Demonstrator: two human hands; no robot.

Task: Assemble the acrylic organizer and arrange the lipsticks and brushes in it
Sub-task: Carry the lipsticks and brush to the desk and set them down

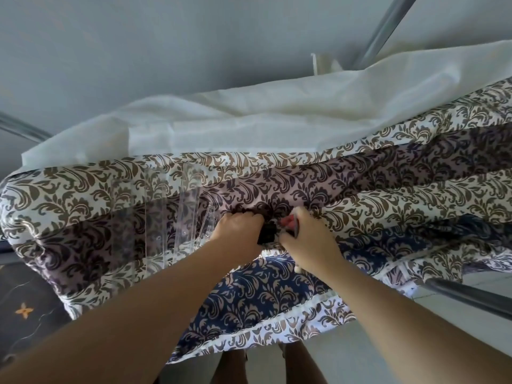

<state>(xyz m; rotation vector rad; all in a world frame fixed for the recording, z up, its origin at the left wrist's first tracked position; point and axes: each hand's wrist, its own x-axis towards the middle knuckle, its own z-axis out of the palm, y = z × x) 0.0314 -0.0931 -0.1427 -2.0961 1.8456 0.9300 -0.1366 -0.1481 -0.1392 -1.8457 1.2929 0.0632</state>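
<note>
Both my hands are down on the patterned bedspread (360, 189), working close together over a small clump of things. My left hand (238, 231) has its fingers curled down onto something black (266, 234), and it looks like a grip, though what the black thing is I can't make out. My right hand (307, 239) is bunched too, with a slim grey stick (296, 227) poking up past the knuckles, maybe a brush handle, and a bit of pink-red (288, 221) showing just beyond it. I'd guess that's lipstick, but it's too hidden to swear to.

The clear acrylic panels (166, 217) lie flat on the bedspread just to the left of my left hand, several strips side by side, not yet joined. They're hard to see against the print.

Those panels will be stiff, slick and light, and likely to scratch or snap if flexed, so I'd lift each one by its long edges rather than pinching a corner. The bed is soft underneath, so nothing will stand steady while I slot pieces together. The small things here are light and will roll into folds, so they're best gathered in a firm pinch.
</note>
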